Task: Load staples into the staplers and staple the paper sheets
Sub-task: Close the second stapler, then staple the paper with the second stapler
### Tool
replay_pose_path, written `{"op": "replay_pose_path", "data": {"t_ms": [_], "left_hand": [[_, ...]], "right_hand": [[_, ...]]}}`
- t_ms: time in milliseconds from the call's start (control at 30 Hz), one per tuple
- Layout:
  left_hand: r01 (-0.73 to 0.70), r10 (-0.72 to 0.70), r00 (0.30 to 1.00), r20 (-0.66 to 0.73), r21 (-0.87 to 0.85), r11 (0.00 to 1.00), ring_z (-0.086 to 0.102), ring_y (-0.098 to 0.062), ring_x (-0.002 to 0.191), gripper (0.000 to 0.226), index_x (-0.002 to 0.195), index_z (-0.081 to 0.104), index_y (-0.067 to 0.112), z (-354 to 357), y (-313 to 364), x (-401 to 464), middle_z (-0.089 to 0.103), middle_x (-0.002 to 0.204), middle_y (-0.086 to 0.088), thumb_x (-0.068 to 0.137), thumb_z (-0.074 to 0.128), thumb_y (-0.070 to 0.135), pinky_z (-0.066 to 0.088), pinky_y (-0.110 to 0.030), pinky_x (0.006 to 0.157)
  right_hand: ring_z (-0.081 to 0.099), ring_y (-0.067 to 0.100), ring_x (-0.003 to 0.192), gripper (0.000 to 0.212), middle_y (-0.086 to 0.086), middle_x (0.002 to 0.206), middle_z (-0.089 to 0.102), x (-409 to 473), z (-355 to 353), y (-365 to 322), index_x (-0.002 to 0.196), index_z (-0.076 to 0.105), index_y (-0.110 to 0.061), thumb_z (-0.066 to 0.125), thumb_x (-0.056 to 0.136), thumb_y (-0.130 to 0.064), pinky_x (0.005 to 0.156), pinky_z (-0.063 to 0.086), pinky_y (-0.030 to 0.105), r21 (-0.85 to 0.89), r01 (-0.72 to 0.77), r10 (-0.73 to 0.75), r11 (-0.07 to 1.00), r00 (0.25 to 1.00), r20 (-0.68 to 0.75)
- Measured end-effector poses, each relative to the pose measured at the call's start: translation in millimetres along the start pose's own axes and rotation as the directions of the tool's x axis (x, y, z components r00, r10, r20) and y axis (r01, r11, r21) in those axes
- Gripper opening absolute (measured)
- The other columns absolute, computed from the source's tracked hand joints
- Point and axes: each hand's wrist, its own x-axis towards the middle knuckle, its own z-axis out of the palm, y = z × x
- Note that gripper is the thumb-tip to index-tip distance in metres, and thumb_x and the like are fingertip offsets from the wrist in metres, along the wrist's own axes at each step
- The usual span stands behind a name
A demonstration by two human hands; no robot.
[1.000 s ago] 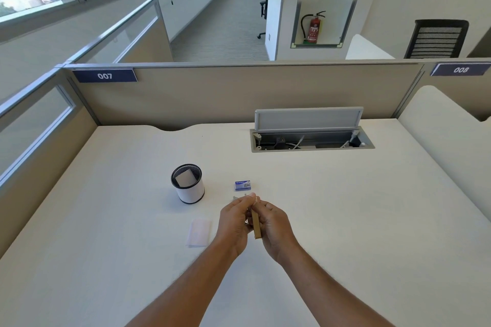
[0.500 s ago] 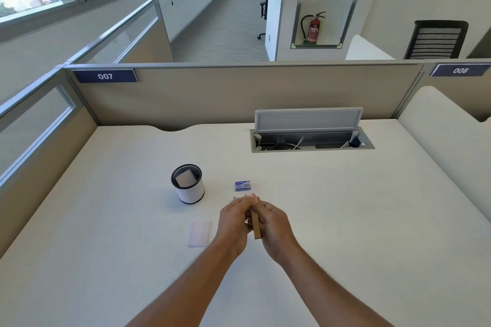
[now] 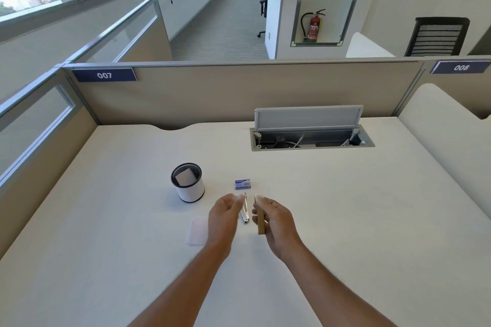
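Office desk [image 3: 345, 220]: staple box [image 3: 242, 184] closed, near hands. Right hand [image 3: 276, 223] grips tan stapler [image 3: 260, 220]; left hand [image 3: 225, 216] relaxed, empty, beside metal part [image 3: 245, 211]. Loading unfinished; paper sheet [image 3: 198, 231] unstapled.

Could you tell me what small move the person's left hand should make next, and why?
Probably reach forward to the blue staple box. The right hand grips a tan stapler, a metal piece hangs between the hands, and the left hand looks open and holds nothing. No staples are visible yet.
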Motion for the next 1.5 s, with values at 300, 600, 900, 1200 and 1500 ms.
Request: {"op": "replay_pose_path", "data": {"t_ms": [300, 600, 900, 1200, 1500], "left_hand": [[0.367, 0.029, 0.872, -0.488, 0.694, 0.619, 0.037, -0.035, 0.131, 0.059, 0.135, 0.055, 0.012, -78, -53, 24, 0.046, 0.138, -0.015, 0.088, 0.07, 0.043, 0.037, -0.047, 0.104], [0.324, 0.078, 0.886, -0.457, 0.732, 0.599, 0.038, -0.031, 0.127, 0.027, 0.117, 0.065, 0.019, -78, -63, 25, 0.047, 0.13, -0.009, 0.092, 0.066, 0.032, 0.036, -0.045, 0.104], [0.324, 0.093, 0.898, -0.431, 0.789, 0.522, 0.039, -0.032, 0.126, 0.052, 0.13, 0.056, 0.012, -75, -64, 22, 0.044, 0.132, -0.011, 0.09, 0.068, 0.042, 0.039, -0.044, 0.102], [0.278, 0.106, 0.912, -0.397, 0.785, 0.553, 0.043, -0.032, 0.123, 0.036, 0.126, 0.058, 0.014, -78, -66, 25, 0.057, 0.126, -0.008, 0.094, 0.064, 0.029, 0.04, -0.044, 0.097], [-0.041, 0.233, 0.93, -0.284, 0.551, 0.834, 0.054, -0.027, 0.116, 0.007, 0.092, 0.064, 0.016, -62, -54, 17, 0.038, 0.144, -0.01, 0.096, 0.061, 0.011, 0.043, -0.03, 0.09]], "right_hand": [[0.058, 0.021, 0.077, 0.014, 0.008, 0.078, 0.062, 11, -17, 13, 0.095, 0.069, -0.001, 0.071, 0.09, -0.014, 0.07, 0.052, 0.03, 0.102, -0.067, 0.079, 0.992, 0.989, -0.123], [0.058, 0.021, 0.076, 0.013, 0.008, 0.077, 0.062, 10, -17, 14, 0.093, 0.069, -0.002, 0.072, 0.09, -0.014, 0.07, 0.052, 0.03, 0.082, -0.08, 0.089, 0.993, 0.989, -0.117], [0.058, 0.023, 0.078, 0.013, 0.009, 0.078, 0.063, 8, -17, 17, 0.094, 0.069, -0.002, 0.072, 0.09, -0.014, 0.071, 0.053, 0.03, 0.075, -0.086, 0.094, 0.993, 0.989, -0.116], [0.057, 0.023, 0.079, 0.014, 0.01, 0.081, 0.061, 8, -16, 18, 0.094, 0.069, -0.003, 0.072, 0.09, -0.015, 0.071, 0.053, 0.031, 0.063, -0.094, 0.101, 0.994, 0.988, -0.113], [0.062, 0.022, 0.082, 0.018, 0.004, 0.079, 0.066, 7, -17, 20, 0.097, 0.068, -0.006, 0.073, 0.089, -0.02, 0.07, 0.053, 0.032, 0.017, -0.103, 0.104, 0.995, 0.992, -0.074]]}}
